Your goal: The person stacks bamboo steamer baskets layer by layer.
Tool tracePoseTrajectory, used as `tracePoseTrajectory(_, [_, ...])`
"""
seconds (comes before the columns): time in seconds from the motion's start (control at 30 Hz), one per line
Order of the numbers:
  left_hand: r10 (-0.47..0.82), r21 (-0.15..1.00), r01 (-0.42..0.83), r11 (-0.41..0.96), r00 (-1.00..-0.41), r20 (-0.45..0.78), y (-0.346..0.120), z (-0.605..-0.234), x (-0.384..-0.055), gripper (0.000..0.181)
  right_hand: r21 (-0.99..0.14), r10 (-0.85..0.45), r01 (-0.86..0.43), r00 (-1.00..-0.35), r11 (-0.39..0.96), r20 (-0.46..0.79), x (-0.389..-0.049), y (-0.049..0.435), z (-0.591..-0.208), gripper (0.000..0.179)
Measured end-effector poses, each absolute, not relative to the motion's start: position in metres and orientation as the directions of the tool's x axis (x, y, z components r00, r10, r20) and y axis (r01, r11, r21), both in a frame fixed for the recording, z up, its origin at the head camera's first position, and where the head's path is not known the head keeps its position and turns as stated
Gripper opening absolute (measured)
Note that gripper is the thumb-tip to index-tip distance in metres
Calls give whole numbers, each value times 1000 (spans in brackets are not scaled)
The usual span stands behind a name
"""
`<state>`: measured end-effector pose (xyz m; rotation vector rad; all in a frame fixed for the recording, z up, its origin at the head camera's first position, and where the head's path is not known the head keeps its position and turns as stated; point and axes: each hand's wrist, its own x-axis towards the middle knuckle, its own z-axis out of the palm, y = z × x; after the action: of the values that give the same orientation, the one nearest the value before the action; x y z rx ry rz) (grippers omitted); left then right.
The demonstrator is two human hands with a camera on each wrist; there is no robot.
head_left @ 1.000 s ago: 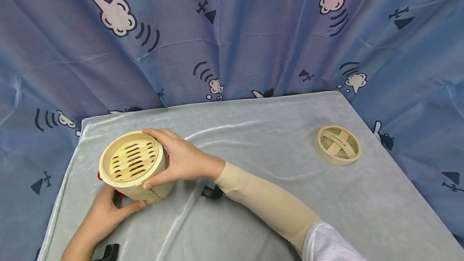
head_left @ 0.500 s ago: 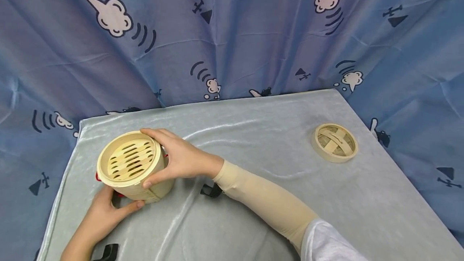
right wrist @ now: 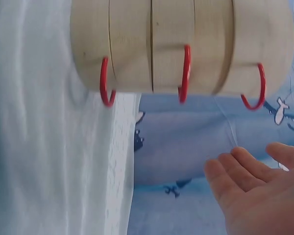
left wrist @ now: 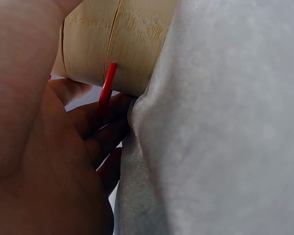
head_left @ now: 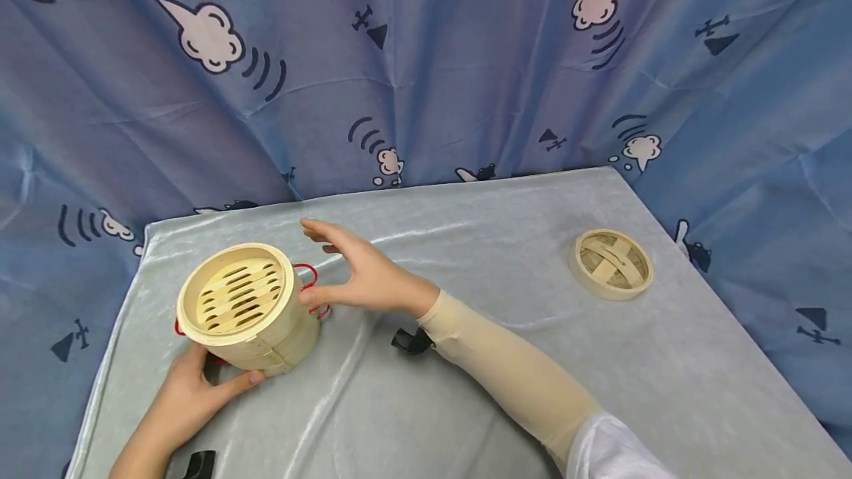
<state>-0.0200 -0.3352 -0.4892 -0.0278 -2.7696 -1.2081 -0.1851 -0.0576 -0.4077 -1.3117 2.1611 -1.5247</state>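
Note:
A stack of round bamboo steamer baskets (head_left: 282, 335) stands at the left of the table, with a slatted floor visible in its top tier. Red loop handles (right wrist: 186, 73) stick out from its sides. My left hand (head_left: 189, 398) holds the lowest part of the stack at the near left, thumb along the front; in the left wrist view its fingers pass beside a red handle (left wrist: 107, 90). Off the stack's right side, my right hand (head_left: 366, 272) is spread with a gap between thumb and fingers, holding nothing. A bamboo steamer lid (head_left: 611, 265) lies at the right.
A pale grey velvety cloth (head_left: 466, 390) covers the table. Behind it hangs a blue patterned curtain (head_left: 452, 72). Black straps or mounts (head_left: 411, 341) sit by both wrists.
My right hand has let go of the top basket's rim and moved right, uncovering red handles on that side. The left hand and the stack stay in place.

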Motion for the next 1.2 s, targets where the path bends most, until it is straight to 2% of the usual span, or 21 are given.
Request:
tracePoseTrajectory(0.17, [-38,727,66,683,-991,126,-334,-491,-18,91,-828,-709,-555,-617,83,343,-188,-40,-410,93])
tracePoseTrajectory(0.43, [-33,723,89,685,-988,153,-334,-489,-12,90,-826,-680,-543,-664,153,310,-193,-18,-414,87])
tracePoseTrajectory(0.77, [-28,712,83,698,-989,143,-332,-488,-15,87,-798,-608,-578,-699,171,376,-205,19,-409,80])
tracePoseTrajectory(0.93, [-26,712,95,696,-987,157,-334,-491,-14,86,-808,-584,-553,-732,206,352,-207,34,-409,76])
tracePoseTrajectory(1.2, [-22,713,85,696,-990,140,-332,-489,-17,89,-808,-578,-551,-736,210,352,-213,62,-408,74])
